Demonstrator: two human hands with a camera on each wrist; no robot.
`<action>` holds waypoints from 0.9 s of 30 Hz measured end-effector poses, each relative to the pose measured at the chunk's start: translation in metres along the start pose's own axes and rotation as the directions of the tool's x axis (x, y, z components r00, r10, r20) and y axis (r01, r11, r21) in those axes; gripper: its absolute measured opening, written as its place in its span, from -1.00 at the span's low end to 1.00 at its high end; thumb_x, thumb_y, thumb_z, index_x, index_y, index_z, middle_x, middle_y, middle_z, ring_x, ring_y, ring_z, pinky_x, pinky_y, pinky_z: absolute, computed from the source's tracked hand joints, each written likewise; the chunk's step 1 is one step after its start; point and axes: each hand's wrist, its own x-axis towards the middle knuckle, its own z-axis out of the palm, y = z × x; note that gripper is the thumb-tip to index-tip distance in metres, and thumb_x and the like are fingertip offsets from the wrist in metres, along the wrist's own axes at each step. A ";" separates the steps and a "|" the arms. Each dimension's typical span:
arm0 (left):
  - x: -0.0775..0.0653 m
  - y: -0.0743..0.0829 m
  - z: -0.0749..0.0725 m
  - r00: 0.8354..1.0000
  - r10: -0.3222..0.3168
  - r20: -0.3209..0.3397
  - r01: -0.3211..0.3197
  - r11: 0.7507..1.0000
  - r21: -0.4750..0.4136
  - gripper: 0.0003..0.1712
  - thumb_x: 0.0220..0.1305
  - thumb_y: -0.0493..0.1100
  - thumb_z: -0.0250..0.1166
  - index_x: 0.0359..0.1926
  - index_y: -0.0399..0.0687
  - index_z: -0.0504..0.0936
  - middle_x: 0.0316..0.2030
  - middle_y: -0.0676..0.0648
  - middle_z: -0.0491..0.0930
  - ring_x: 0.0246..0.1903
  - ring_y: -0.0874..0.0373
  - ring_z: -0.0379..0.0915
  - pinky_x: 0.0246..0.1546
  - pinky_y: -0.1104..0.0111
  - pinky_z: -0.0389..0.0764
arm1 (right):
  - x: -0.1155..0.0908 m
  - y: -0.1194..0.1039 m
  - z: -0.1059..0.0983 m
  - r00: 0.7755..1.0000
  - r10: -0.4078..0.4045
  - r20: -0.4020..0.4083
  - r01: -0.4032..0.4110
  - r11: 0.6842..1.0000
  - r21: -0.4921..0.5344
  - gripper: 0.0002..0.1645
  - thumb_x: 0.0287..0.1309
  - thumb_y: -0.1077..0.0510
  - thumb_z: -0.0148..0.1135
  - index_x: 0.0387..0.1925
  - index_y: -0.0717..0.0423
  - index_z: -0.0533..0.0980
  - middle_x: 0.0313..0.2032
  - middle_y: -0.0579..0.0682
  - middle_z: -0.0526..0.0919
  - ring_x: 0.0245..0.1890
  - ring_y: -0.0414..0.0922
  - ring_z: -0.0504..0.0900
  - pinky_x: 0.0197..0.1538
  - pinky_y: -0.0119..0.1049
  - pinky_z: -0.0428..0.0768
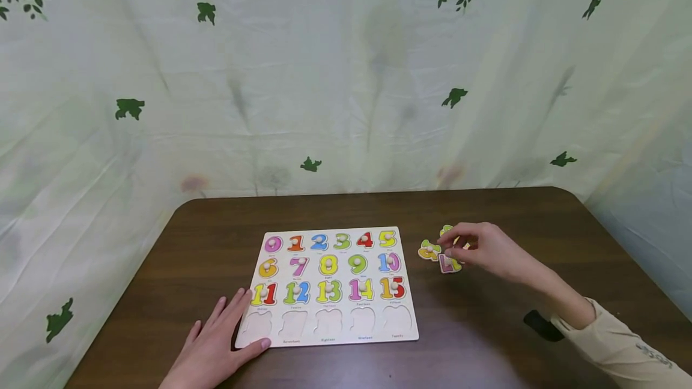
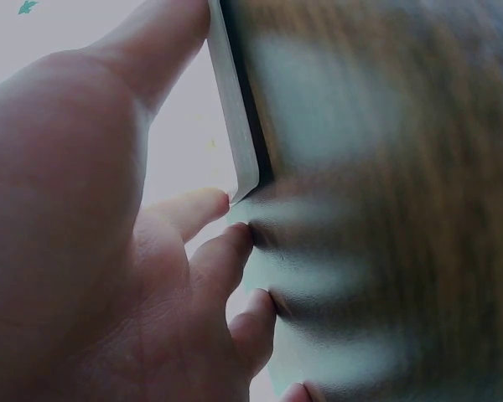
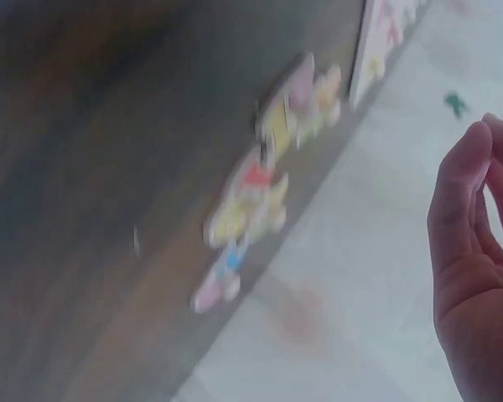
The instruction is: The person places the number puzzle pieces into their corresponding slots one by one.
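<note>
A white number puzzle board (image 1: 328, 286) lies on the table, with knobbed numbers 0 to 15 in its upper three rows and bare recesses along the bottom row. My left hand (image 1: 218, 344) rests at the board's near left corner, thumb on its front edge and fingers spread beside its left side. In the left wrist view, the board's edge (image 2: 237, 109) meets the thumb and a finger. Right of the board, my right hand (image 1: 483, 251) hovers over loose colourful number pieces (image 1: 429, 250), its bent fingers and thumb slightly apart. In the right wrist view, the pieces (image 3: 251, 201) look separate from that hand.
The brown wooden table (image 1: 303, 212) has rounded far corners. A light curtain (image 1: 346, 77) with leaf prints hangs behind it. Under the right forearm lies a black object (image 1: 542, 325) on the table.
</note>
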 end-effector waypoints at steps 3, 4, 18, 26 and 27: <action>0.001 0.000 0.000 1.000 -0.007 0.007 0.007 1.000 0.007 0.32 -0.08 0.62 0.23 0.53 -0.05 0.10 0.47 -0.29 0.07 0.41 -0.42 -0.15 0.14 -0.50 -0.15 | 0.000 0.001 -0.016 1.000 -0.004 -0.020 0.004 1.000 -0.018 -0.80 0.16 0.23 0.40 -0.16 0.01 0.67 -0.24 -0.03 0.69 -0.36 -0.09 0.65 -0.42 -0.27 0.65; 0.001 0.000 0.000 1.000 -0.008 0.008 0.008 1.000 0.009 0.32 -0.09 0.62 0.23 0.53 -0.05 0.10 0.47 -0.29 0.07 0.41 -0.42 -0.15 0.14 -0.50 -0.15 | 0.000 0.002 -0.020 1.000 -0.005 -0.019 0.005 1.000 -0.018 -0.80 0.16 0.22 0.40 -0.15 0.01 0.67 -0.26 -0.03 0.69 -0.37 -0.09 0.64 -0.42 -0.27 0.64; 0.001 -0.001 0.001 1.000 0.007 -0.005 -0.006 1.000 0.017 0.32 -0.08 0.63 0.22 0.53 -0.05 0.11 0.47 -0.29 0.08 0.40 -0.41 -0.14 0.14 -0.50 -0.13 | 0.008 0.042 -0.019 0.989 0.009 0.145 -0.001 0.999 -0.054 -0.79 0.15 0.28 0.38 -0.14 0.12 0.67 -0.28 -0.02 0.68 -0.39 -0.06 0.65 -0.42 -0.24 0.64; -0.001 -0.001 0.001 1.000 0.009 -0.009 -0.009 1.000 0.008 0.32 -0.08 0.64 0.21 0.53 -0.03 0.09 0.48 -0.26 0.07 0.42 -0.39 -0.16 0.14 -0.49 -0.12 | 0.018 0.056 -0.006 0.966 -0.057 0.252 0.085 0.991 -0.102 -0.82 0.15 0.26 0.40 -0.21 -0.04 0.69 -0.35 -0.13 0.67 -0.51 -0.19 0.52 -0.50 -0.34 0.57; 0.000 -0.002 0.001 1.000 0.010 -0.010 -0.010 1.000 0.008 0.32 -0.08 0.64 0.21 0.53 -0.03 0.09 0.48 -0.26 0.07 0.42 -0.39 -0.16 0.14 -0.49 -0.13 | 0.018 0.056 -0.005 0.964 -0.059 0.258 0.087 0.991 -0.098 -0.81 0.15 0.27 0.39 -0.21 -0.04 0.69 -0.35 -0.12 0.68 -0.50 -0.19 0.52 -0.50 -0.34 0.57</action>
